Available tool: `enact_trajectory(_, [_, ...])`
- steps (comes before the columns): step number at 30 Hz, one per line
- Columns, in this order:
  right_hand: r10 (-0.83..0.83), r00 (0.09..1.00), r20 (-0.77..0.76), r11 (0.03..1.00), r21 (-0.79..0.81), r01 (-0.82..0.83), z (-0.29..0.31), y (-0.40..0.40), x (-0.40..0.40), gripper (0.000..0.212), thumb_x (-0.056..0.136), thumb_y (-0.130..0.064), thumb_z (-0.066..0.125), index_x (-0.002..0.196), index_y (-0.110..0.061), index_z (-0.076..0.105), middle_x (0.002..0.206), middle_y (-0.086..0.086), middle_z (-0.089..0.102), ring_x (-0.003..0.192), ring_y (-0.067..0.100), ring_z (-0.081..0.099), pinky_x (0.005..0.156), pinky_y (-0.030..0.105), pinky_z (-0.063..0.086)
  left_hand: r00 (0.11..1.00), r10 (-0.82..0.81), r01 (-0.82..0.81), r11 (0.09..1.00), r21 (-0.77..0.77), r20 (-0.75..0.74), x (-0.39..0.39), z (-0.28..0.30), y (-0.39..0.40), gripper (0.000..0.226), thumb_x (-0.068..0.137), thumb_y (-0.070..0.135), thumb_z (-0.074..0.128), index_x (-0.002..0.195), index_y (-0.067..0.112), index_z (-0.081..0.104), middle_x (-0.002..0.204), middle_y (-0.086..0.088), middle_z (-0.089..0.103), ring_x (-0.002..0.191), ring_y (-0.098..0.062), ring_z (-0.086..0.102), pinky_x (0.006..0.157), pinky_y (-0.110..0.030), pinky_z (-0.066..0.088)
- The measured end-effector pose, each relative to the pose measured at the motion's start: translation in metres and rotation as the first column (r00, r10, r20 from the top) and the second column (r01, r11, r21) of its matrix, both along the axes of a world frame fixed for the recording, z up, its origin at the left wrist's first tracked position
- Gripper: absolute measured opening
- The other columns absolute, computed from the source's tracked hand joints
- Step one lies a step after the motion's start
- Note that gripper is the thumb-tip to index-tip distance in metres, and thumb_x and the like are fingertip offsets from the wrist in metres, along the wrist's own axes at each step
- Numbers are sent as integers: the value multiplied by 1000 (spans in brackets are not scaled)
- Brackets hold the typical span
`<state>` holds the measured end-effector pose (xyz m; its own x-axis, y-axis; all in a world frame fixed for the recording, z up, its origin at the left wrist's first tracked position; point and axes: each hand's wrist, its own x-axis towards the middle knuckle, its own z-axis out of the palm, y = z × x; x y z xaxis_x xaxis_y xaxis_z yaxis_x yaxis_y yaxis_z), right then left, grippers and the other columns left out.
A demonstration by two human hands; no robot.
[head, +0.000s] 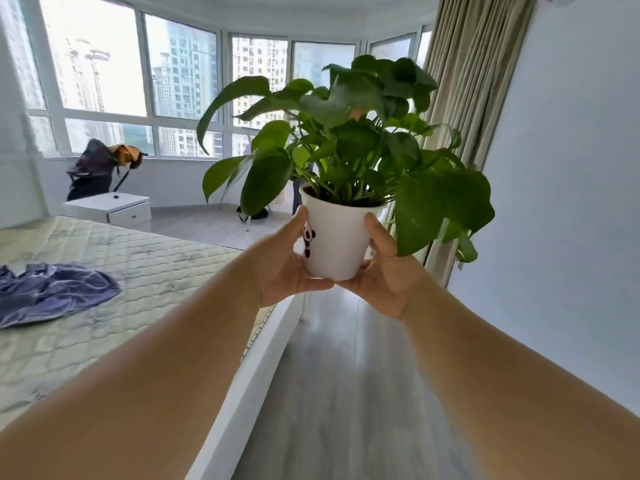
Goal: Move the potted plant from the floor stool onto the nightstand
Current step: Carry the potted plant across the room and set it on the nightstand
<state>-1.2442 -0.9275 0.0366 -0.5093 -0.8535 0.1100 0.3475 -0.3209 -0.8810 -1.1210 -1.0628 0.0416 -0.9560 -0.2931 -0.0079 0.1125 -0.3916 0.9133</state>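
Potted plant (341, 174) airborne at chest height over the floor strip between the bed's right edge and the wall, carried by nothing but two hands. Left hand (284, 261) wrapped on the left wall of the white pot (337, 242), thumb up near the rim beside the panda sticker (308, 239); right hand (384, 271) mirrored on the right wall, fingers curled under the base. Both closed firmly on the pot, none on stems or leaves. Pot upright, maybe a slight tilt, soil level just under the rim. Judged light: small pot, thin-walled, probably plastic, so stiff enough but smooth and tapered toward the base, meaning a side squeeze alone could slip upward; fingers under the base look like the right fix. Foliage soft, floppy, top-heavy and wide, leaves hanging well past the rim on the right; easy to snag on the curtain (464, 81) nearby. Loose soil likely to spill if tipped. Nightstand (114, 204) far off, at the bed's far corner under the windows, a small dark object near the back edge of its top, front part bare. Best set down flat near the middle of the top, clear of its edges, base first, fingers slid out last. Purple cloth (52, 292) on the mattress, not in the way.
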Motion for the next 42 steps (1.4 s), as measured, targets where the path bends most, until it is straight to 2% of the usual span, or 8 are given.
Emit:
enact_trajectory(7, [-141, 990, 33, 990, 20, 140, 9, -81, -110, 63, 72, -41, 71, 129, -17, 58, 132, 21, 62, 117, 40, 64, 89, 51, 58, 989, -150, 149, 986, 76, 6, -133, 9, -96, 58, 87, 55, 53, 134, 22, 48, 127, -25, 60, 104, -44, 66, 69, -45, 60])
enact_trajectory(11, [-189, 982, 12, 982, 0, 190, -3, -108, -189, 57, 79, -40, 69, 130, -18, 58, 108, 9, 78, 96, 29, 75, 73, 41, 61, 984, -180, 179, 980, 82, 8, -218, -3, -128, 59, 85, 56, 53, 134, 23, 47, 130, -25, 57, 103, -44, 67, 68, -44, 60])
enact_trajectory(16, [-205, 978, -21, 978, -24, 205, -14, -146, -319, 55, 77, -41, 72, 127, -21, 62, 109, 8, 78, 104, 33, 72, 80, 48, 61, 984, -175, 176, 983, 55, -23, -345, -12, -162, 57, 86, 56, 53, 133, 24, 49, 131, -21, 56, 100, -41, 69, 66, -42, 60])
enact_trajectory(19, [-185, 980, -79, 983, -4, 185, -5, -168, -388, 25, 84, -40, 67, 105, -28, 74, 106, 6, 79, 102, 33, 73, 83, 50, 60, 988, -153, 155, 984, 84, -28, -409, -8, -181, 57, 87, 57, 51, 132, 22, 49, 125, -24, 60, 99, -40, 69, 67, -42, 60])
enact_trajectory(23, [-165, 980, -111, 986, 20, 168, 11, -212, -477, 46, 77, -43, 70, 117, -22, 66, 119, 12, 72, 102, 33, 72, 80, 47, 61, 996, -81, 84, 992, 90, -41, -490, 1, -219, 60, 87, 57, 50, 135, 22, 44, 128, -26, 58, 104, -40, 67, 73, -44, 61])
enact_trajectory(28, [-52, 995, -84, 997, 52, 56, 12, -288, -559, 69, 73, -44, 71, 135, -17, 55, 129, 21, 66, 112, 40, 67, 87, 49, 59, 998, 4, 2, 996, 91, -60, -560, 2, -282, 53, 90, 55, 47, 130, 21, 49, 127, -24, 59, 103, -42, 67, 69, -43, 60])
enact_trajectory(32, [13, 995, -100, 999, 40, -9, 1, -370, -622, 55, 82, -42, 66, 131, -18, 58, 131, 22, 65, 114, 41, 66, 90, 51, 58, 996, 62, -57, 995, 84, -58, -618, -7, -359, 55, 90, 54, 46, 132, 19, 48, 128, -22, 59, 102, -41, 68, 68, -43, 60])
enact_trajectory(42, [-30, 996, -81, 999, 27, 33, 15, -573, -778, 76, 74, -47, 73, 139, -17, 50, 134, 22, 62, 114, 40, 66, 87, 48, 59, 995, 79, -78, 997, 21, -62, -781, 10, -566, 52, 90, 53, 50, 131, 20, 51, 120, -14, 64, 104, -42, 67, 71, -47, 60])
